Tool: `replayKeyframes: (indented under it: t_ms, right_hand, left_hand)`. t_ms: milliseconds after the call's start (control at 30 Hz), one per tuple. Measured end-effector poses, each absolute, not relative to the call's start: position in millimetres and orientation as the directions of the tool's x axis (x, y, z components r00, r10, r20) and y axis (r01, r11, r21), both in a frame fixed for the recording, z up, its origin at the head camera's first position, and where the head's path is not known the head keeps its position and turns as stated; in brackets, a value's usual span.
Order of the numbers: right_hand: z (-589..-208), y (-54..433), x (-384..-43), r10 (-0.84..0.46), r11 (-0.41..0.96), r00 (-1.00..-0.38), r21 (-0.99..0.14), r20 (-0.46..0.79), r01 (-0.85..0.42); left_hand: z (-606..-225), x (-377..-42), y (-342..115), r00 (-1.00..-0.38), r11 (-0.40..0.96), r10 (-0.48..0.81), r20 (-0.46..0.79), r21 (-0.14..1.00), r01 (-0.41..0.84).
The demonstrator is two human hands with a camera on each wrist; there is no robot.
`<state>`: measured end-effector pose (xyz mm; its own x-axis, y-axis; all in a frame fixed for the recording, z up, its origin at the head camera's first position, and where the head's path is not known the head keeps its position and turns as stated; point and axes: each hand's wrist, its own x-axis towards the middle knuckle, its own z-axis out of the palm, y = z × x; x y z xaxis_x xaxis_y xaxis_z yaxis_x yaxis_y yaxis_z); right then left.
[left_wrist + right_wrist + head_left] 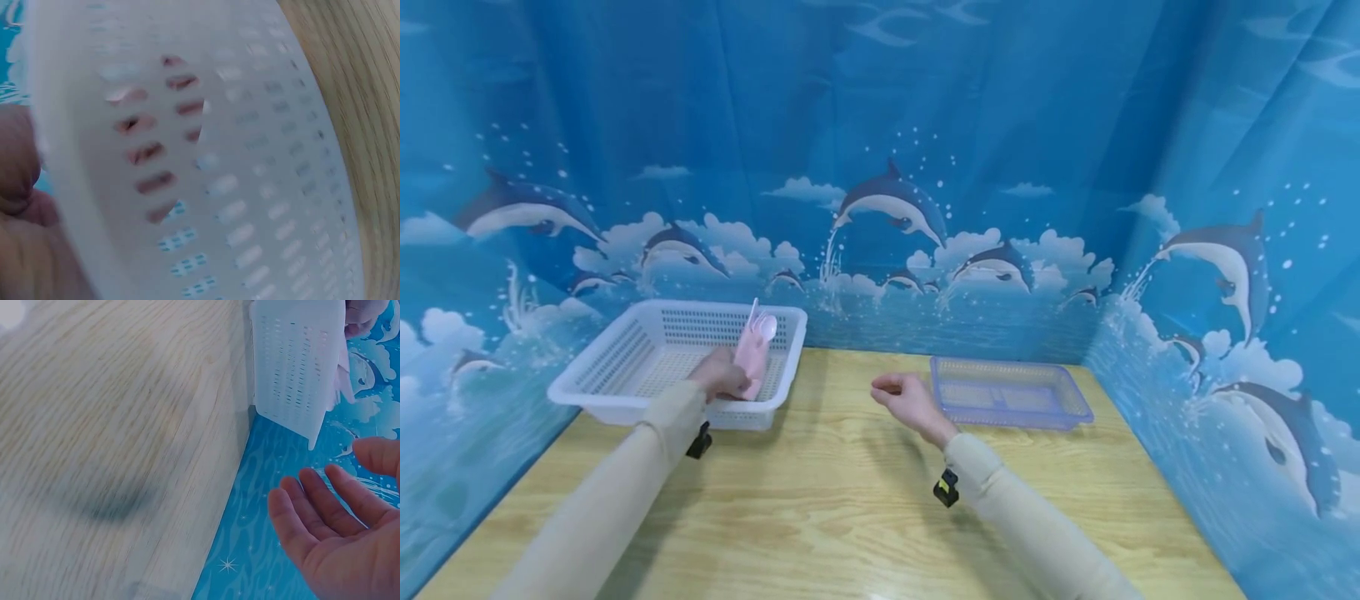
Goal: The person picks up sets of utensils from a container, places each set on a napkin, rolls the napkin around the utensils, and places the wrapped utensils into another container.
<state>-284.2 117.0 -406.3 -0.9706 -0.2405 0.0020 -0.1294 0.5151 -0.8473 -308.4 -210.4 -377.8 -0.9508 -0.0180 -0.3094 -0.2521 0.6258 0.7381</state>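
Note:
My left hand (721,373) reaches over the near rim of the white slotted basket (598,399) and grips a flat pink pouch (752,360). A pale pink spoon (767,327) and a thin pale handle (753,312) stick up at the pouch's far end. Through the basket's slots the left wrist view shows parts of the fingers; the rest of the hold is hidden by the wall. My right hand (913,404) hovers over the table, holding nothing, its fingers loosely bent and the thumb apart from them in the right wrist view.
A shallow translucent purple tray (1011,421) sits at the back right of the wooden table (820,500), just beyond my right hand. A blue dolphin-print curtain (880,108) closes in the back and both sides.

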Motion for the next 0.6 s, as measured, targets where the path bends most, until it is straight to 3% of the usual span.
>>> replayKeyframes:
  t_ms: [267, 600]
  right_hand:
    - [-408, 122, -283, -0.259, 0.531, -0.966, -0.835, 0.002, -0.144]
    - [-412, 121, -279, -0.3, 0.55, -0.954, -0.82, -0.015, -0.16]
  left_hand:
    - [-387, -323, -211, -0.937, 0.809, 0.029, -0.349, 0.559, -0.183]
    - [-399, -335, -199, -0.915, 0.856, 0.017, -0.403, 0.479, -0.195]
